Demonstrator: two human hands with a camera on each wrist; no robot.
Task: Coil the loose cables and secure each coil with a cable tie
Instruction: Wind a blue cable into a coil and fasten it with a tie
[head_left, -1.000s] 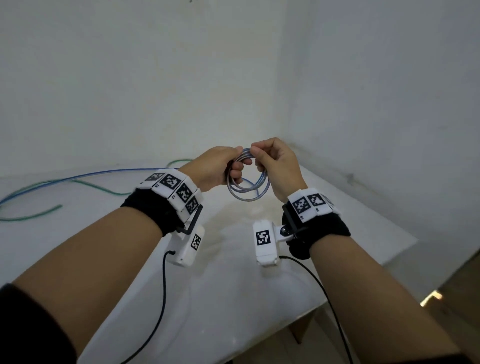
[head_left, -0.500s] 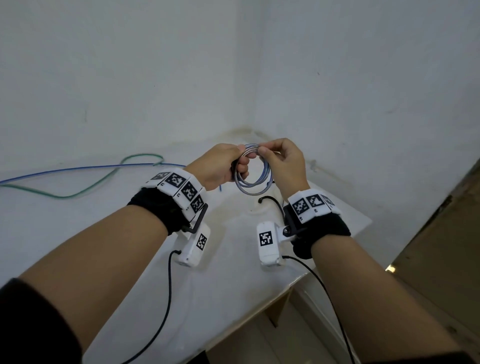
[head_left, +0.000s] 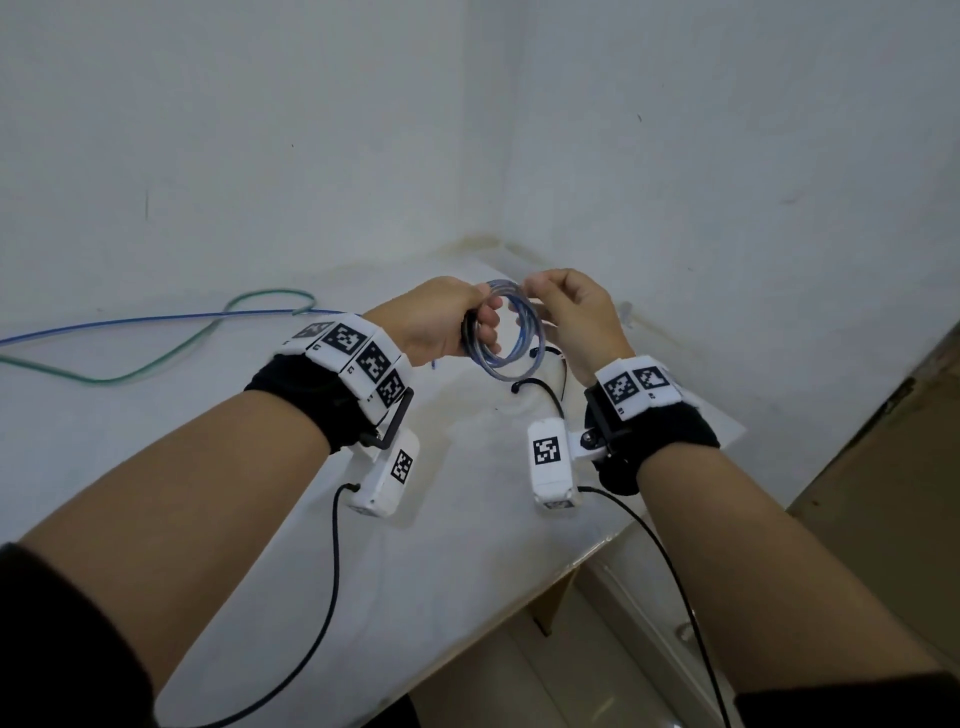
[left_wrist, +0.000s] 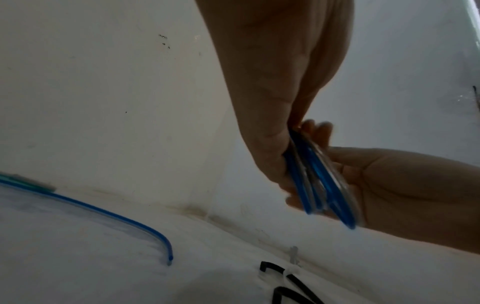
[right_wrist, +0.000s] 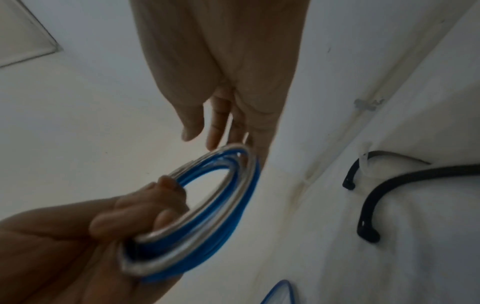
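A small coil of blue and clear cable (head_left: 506, 364) hangs in the air between my hands, above the white table (head_left: 457, 545). My left hand (head_left: 447, 319) grips the coil's left side in its curled fingers (right_wrist: 145, 205). My right hand (head_left: 571, 317) is at the coil's top right, with its fingers (left_wrist: 317, 127) curled over the top of the coil (left_wrist: 319, 181). In the right wrist view the right thumb (right_wrist: 189, 127) stands a little apart from the coil (right_wrist: 228, 185). I see no tie on the coil.
A loose blue cable (head_left: 156, 318) and a green cable (head_left: 156, 364) lie on the table at the far left. A black cable (head_left: 543, 389) and clear cable ties (right_wrist: 366, 105) lie under my right hand near the wall corner. The table's front edge (head_left: 519, 618) is close.
My view has swung right, bringing the wall corner and the black cable into sight. Both hands have stayed on the coil, which has tilted slightly.
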